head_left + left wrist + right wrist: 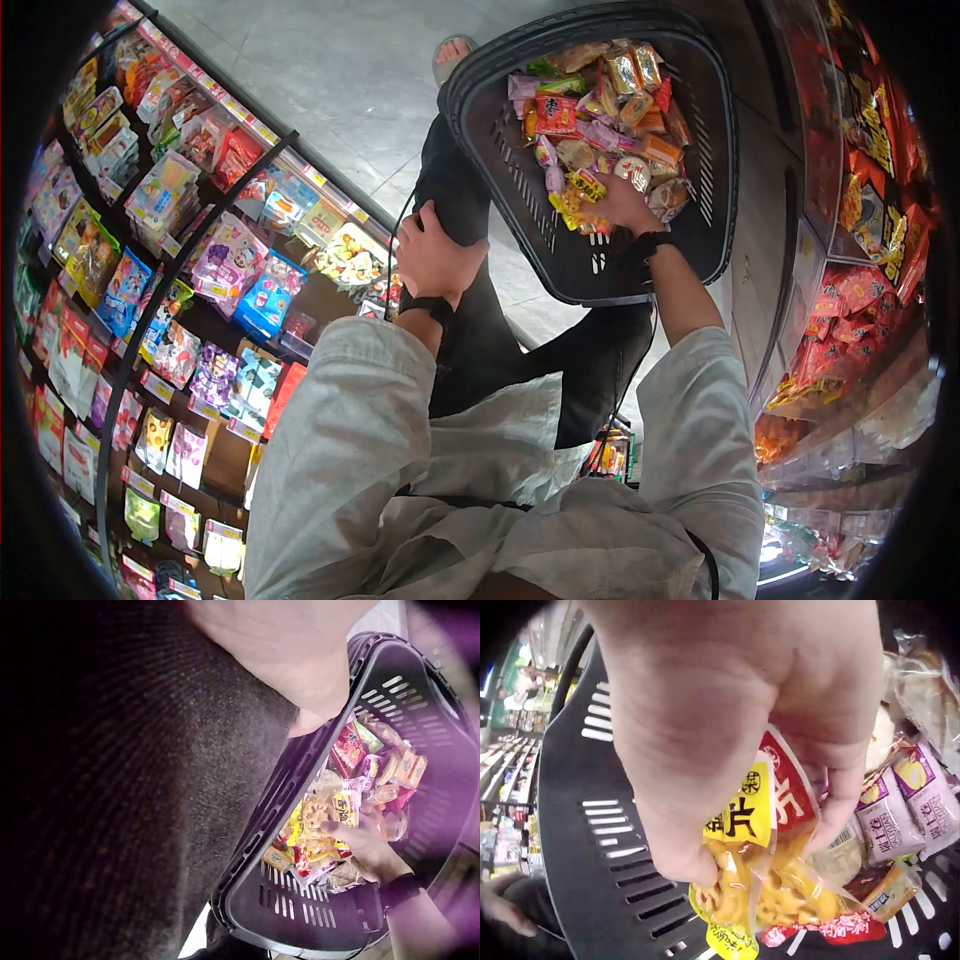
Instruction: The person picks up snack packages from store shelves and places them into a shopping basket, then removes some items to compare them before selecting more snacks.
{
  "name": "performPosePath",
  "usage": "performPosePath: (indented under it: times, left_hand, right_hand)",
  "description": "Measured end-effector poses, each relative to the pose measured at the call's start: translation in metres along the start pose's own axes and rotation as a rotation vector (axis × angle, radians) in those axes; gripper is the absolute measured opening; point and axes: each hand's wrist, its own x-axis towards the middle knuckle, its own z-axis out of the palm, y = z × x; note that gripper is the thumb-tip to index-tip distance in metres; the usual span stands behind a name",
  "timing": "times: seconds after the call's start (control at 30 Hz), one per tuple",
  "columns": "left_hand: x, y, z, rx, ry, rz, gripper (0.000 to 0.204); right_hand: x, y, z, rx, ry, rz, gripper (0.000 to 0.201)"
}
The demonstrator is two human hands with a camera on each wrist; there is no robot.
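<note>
Over the black basket [705,255], my right hand [622,205] reaches down among small wrapped snacks. Its thumb and fingers pinch two clear snack packets side by side, one with a yellow label [751,799] and one with a red label [793,796]. Curly golden pieces show through both. Purple-and-white wrapped snacks [889,817] lie beside that hand. My left hand [440,258] rests over the knee of my dark trousers [455,190], fingers bent loosely over the cloth and holding nothing. In the left wrist view the left hand [300,660] appears close to the basket's rim.
Shelves of hanging snack bags [230,265] line the left side, with a price-label strip along their edge. Clear bins of red packets [850,300] stand close on the right. Grey floor tiles [340,70] show ahead, and a sandalled foot [453,58] is beside the basket.
</note>
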Motion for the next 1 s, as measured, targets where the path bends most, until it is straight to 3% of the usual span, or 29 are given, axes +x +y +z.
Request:
performPosePath:
  times: [0.07,0.1,0.2,0.23,0.33,0.37,0.5,0.63,0.77,1.0]
  left_hand:
    - [0.0,-0.002,0.0,0.002,0.003,0.001,0.087]
    - [0.0,-0.003,0.0,0.005,0.006,0.004,0.087]
    - [0.0,0.001,-0.006,-0.001,-0.003,-0.006,0.088]
    - [0.001,0.002,-0.007,-0.004,-0.007,-0.011,0.088]
    - [0.001,-0.001,-0.004,-0.017,0.025,0.01,0.089]
    - [0.001,-0.002,-0.005,-0.018,0.024,0.014,0.089]
    - [0.002,0.0,-0.006,-0.011,-0.002,-0.002,0.089]
    - [0.002,0.002,-0.011,-0.003,-0.009,-0.003,0.09]
    - [0.002,0.002,-0.01,0.003,0.008,0.007,0.091]
    - [0.002,0.004,-0.011,0.006,-0.003,0.0,0.091]
  right_hand:
    - [0.009,0.005,0.008,0.165,-0.105,-0.086,0.057]
    - [0.019,0.008,0.014,0.034,-0.13,-0.155,0.054]
    - [0.041,0.015,0.042,-0.063,-0.009,-0.221,0.053]
    - [0.043,0.012,0.045,0.033,-0.048,-0.124,0.056]
    - [0.056,0.007,0.055,0.078,-0.039,-0.048,0.069]
    - [0.058,0.009,0.057,0.118,-0.056,-0.016,0.086]
    - [0.053,0.001,0.055,0.188,-0.044,0.025,0.101]
    - [0.056,0.013,0.052,0.216,-0.068,0.02,0.097]
    - [0.055,-0.006,0.032,0.235,-0.327,0.032,0.099]
    - [0.042,-0.018,0.034,0.178,-0.203,0.161,0.096]
